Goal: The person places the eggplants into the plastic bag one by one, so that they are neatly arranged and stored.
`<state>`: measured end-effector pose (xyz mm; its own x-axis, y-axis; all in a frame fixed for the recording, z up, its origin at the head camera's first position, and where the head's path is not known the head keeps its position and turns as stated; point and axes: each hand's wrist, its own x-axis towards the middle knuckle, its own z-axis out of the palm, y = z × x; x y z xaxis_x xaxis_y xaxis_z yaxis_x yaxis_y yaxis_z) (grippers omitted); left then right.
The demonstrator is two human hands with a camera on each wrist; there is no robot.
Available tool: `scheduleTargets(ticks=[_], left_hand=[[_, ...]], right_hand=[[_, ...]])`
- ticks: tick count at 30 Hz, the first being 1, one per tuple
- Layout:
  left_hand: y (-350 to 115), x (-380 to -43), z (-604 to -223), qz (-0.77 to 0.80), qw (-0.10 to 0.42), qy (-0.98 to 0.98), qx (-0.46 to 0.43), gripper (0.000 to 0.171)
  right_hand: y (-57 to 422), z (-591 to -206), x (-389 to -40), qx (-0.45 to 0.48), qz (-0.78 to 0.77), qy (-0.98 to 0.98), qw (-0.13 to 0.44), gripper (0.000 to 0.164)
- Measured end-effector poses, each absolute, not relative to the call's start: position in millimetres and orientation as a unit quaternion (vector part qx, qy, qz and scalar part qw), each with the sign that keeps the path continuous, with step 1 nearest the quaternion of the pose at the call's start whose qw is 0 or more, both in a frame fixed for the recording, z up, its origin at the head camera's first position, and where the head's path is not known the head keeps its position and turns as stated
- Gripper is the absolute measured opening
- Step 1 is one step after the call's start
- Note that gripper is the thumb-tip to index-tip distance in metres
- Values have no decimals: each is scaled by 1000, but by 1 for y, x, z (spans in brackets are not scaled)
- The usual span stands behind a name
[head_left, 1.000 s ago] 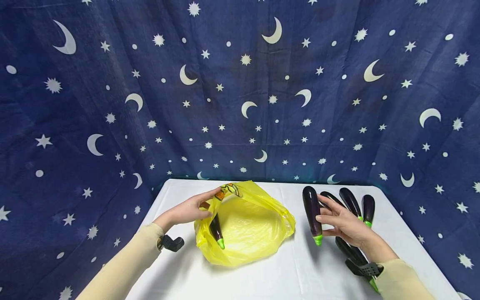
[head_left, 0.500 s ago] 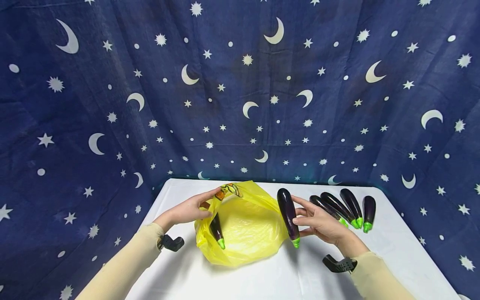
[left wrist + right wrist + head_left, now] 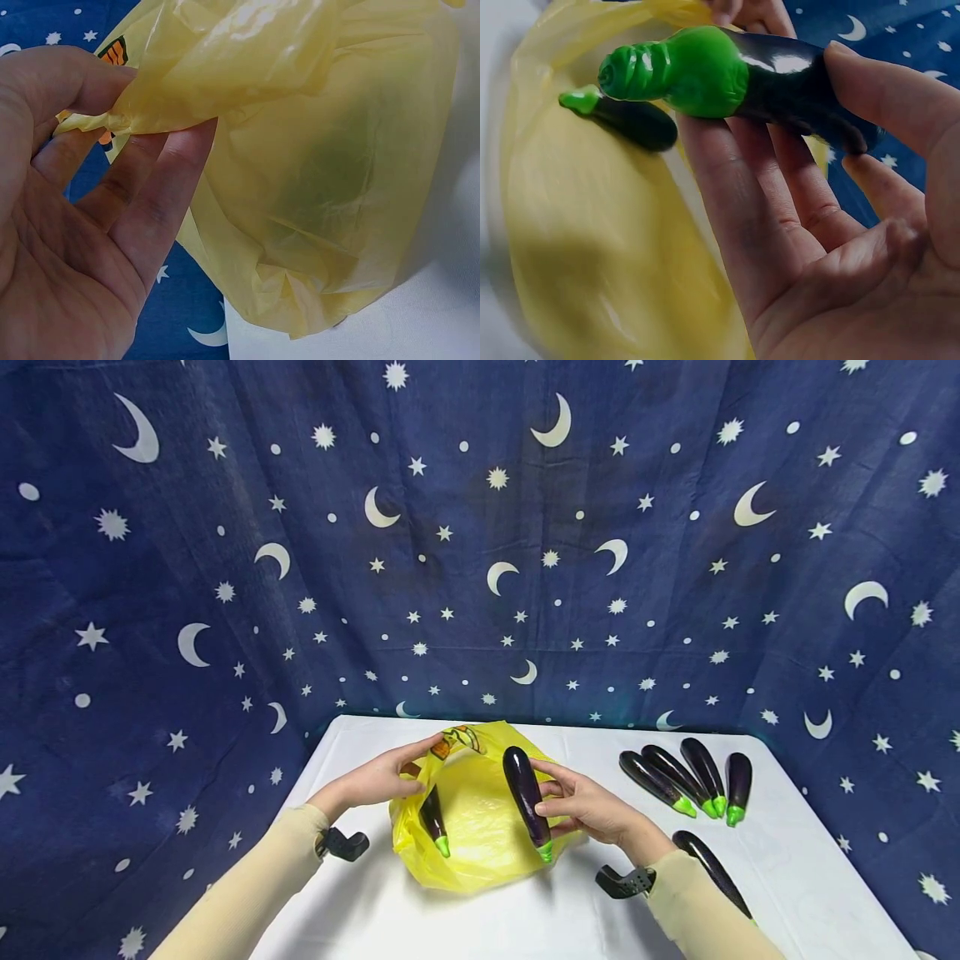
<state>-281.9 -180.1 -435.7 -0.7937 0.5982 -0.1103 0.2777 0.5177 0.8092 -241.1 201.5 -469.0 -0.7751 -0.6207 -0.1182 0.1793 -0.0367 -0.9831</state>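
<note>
A yellow plastic bag [image 3: 480, 864] lies on its side with its mouth wide, facing the head camera. My left hand [image 3: 382, 777] pinches the left edge of that mouth between thumb and fingers, as the left wrist view shows up close. Inside the bag, at its left, lies one dark purple eggplant [image 3: 432, 818] with a green cap. My right hand [image 3: 588, 806] holds a second eggplant [image 3: 525, 793] between thumb and fingertips, in front of the bag's mouth, green cap toward me. In the right wrist view the held eggplant [image 3: 787, 75] overlaps the bag's opening.
Several more eggplants [image 3: 678, 777] lie fanned out at the table's back right. Another eggplant [image 3: 712, 868] rests nearer, partly hidden by my right sleeve. The white table [image 3: 570, 914] ends at a dark blue curtain [image 3: 480, 527] with moons and stars.
My right hand has carried the held eggplant leftward, from beside the other eggplants to in front of the bag's mouth. My left hand and the bag stay nearly still.
</note>
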Motion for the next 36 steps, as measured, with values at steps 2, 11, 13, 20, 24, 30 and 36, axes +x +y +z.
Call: scheduleTargets(ticks=[2, 11, 13, 20, 24, 30, 36], left_hand=[[-180, -282, -436, 418, 190, 850, 258, 83], [-179, -283, -438, 416, 185, 850, 265, 84], [-179, -284, -438, 417, 185, 849, 267, 84], [-179, -284, -439, 420, 181, 847, 272, 84], [-179, -284, -439, 422, 178, 844, 279, 84], [-177, -284, -438, 419, 175, 846, 280, 84], [-176, -283, -436, 418, 181, 849, 268, 85]], right_hand=[[191, -472, -244, -174, -698, 629, 295, 86], [154, -488, -251, -152, -690, 631, 320, 84], [149, -493, -252, -148, -688, 634, 321, 83], [131, -508, -264, -155, -680, 639, 326, 83], [121, -514, -271, -154, -680, 640, 322, 82], [106, -527, -281, -137, -683, 648, 307, 81], [91, -532, -287, -124, -675, 665, 294, 82]])
